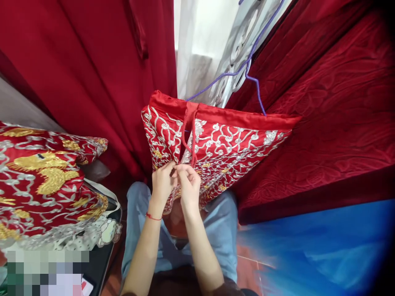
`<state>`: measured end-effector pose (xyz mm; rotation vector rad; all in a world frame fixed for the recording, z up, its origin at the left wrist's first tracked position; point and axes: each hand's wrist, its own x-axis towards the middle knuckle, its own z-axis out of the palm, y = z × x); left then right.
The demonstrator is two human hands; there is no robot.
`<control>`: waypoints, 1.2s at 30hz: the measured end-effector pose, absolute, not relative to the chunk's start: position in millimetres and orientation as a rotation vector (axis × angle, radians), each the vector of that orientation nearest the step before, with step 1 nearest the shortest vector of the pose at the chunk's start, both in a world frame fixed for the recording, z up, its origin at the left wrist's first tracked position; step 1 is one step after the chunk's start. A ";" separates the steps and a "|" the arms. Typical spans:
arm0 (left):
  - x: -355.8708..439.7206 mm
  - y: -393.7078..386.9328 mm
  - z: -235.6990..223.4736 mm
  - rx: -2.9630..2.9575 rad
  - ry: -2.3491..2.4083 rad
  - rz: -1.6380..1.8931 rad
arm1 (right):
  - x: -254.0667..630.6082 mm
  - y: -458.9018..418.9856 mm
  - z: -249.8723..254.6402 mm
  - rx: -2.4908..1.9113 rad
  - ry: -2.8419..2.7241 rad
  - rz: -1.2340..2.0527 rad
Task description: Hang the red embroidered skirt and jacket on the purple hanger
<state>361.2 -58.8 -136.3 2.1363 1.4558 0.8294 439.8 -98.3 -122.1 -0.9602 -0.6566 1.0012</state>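
Observation:
In front of my knees a red satin garment with silver and gold embroidery hangs from a purple wire hanger. Its plain red waistband has a slit at the front, and a red cord dangles there. At the lower end of the slit my left hand pinches the garment's edge, fingers closed. My right hand is right beside it, fingertips together at the same spot. Whatever small piece sits between the right fingertips is hidden. A thin red string bracelet circles my left wrist.
Dark red curtains hang on both sides, with a pale metal grille behind the hanger. Another red embroidered garment lies at the left over a dark surface. Blue cloth lies at lower right, near the tiled floor.

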 end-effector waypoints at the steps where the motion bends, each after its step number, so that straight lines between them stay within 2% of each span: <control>1: 362.3 -61.1 -139.1 2.114 1.450 0.863 | 438.5 -97.2 -118.0 -0.956 -0.659 0.978; 5: 367.4 -67.5 -147.0 2.081 1.470 0.936 | 436.5 -89.2 -101.6 -0.991 -0.709 0.882; 13: 377.2 -68.1 -140.8 2.087 1.576 0.829 | 440.4 -70.9 -89.3 -1.132 -0.796 0.648; 18: 370.4 -73.5 -137.0 2.088 1.546 0.827 | 450.5 -67.9 -70.2 -1.101 -0.841 0.631; 20: 361.7 -71.7 -126.4 2.086 1.458 0.895 | 455.2 -69.8 -68.7 -1.145 -0.887 0.611; 26: 358.4 -51.7 -62.7 1.814 0.978 1.551 | 458.0 -77.2 -74.9 -1.233 -1.000 0.451; 30: 375.1 -37.7 -41.1 1.752 0.747 1.531 | 456.2 -78.3 -76.2 -1.283 -1.056 0.358; 36: 361.0 -42.5 -46.4 1.175 0.444 1.452 | 467.1 -81.1 -81.4 -1.345 -1.027 0.113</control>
